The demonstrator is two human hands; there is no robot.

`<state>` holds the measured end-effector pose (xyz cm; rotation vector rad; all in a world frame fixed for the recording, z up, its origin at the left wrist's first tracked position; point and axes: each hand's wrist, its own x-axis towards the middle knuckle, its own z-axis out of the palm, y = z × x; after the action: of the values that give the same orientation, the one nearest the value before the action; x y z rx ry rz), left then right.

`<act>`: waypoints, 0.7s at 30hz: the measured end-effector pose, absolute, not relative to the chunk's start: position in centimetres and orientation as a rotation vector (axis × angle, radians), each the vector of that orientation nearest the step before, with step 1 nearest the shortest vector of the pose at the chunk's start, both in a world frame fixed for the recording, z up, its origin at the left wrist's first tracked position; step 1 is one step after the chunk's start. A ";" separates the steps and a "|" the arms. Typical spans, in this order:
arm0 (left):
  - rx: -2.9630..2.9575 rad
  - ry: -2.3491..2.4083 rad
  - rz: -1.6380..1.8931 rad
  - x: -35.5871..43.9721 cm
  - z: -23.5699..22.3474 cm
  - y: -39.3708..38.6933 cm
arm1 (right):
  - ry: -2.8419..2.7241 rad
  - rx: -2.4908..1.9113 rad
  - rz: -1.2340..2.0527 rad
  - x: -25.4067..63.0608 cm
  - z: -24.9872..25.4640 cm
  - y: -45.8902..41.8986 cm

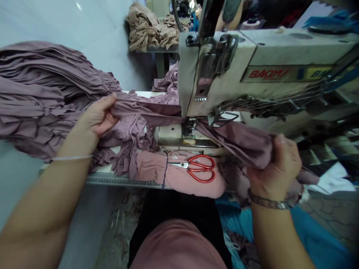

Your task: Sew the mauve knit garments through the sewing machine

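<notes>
Left hand (pixel 97 116) and right hand (pixel 276 168), fingers closed on mauve knit strip (pixel 157 114), held taut either side of sewing machine presser foot (pixel 190 125) for tension at the stitch point.

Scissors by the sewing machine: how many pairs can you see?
1. A pair of red-handled scissors lies on the pink fabric in front of the sewing machine. Others may be hidden under the cloth.

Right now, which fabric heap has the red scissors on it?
The pink bundle at the table's front edge, under the scissors; the mauve strips lie left, the beige heap on the far table.
</notes>
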<state>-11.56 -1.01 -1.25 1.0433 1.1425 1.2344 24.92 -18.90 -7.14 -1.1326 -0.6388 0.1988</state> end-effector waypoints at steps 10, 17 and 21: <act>2.962 0.510 0.633 -2.7 -6.5 -8.5 | -2.532 -1.332 -0.606 23.1 -7.3 -16.3; 3.332 0.548 0.702 -2.6 -6.3 -10.2 | -2.550 -1.117 -0.697 22.8 -6.8 -16.7; 3.284 0.826 0.632 -1.5 -6.4 -11.1 | -2.472 -1.215 -0.708 21.6 -7.2 -17.0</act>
<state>-1.55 -11.14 -6.40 3.2844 0.8259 0.6323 21.62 -16.98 -7.21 -1.2147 -2.4716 -0.7080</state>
